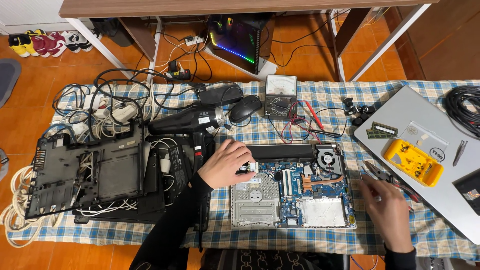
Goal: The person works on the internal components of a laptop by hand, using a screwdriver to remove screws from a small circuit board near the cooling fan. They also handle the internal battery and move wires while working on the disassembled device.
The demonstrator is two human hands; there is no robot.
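Note:
An opened laptop base (pixel 292 192) lies on the checked cloth, its blue circuit board, fan (pixel 327 157) and copper heat pipe exposed. My left hand (pixel 226 164) rests on the board's upper left corner, fingers curled around a small dark part there. My right hand (pixel 387 210) hovers to the right of the laptop, blurred, just below a pair of pliers (pixel 382 174) with red handles; whether it touches them I cannot tell.
A black hair dryer (pixel 192 120), a mouse (pixel 245 107) and an analog multimeter (pixel 281 95) with red and black leads lie behind the laptop. A black laptop bottom cover (pixel 80 175) and cables sit at left. A silver laptop lid (pixel 425 150) holding a yellow screw tray (pixel 414 162) and memory sticks (pixel 381 131) lies at right.

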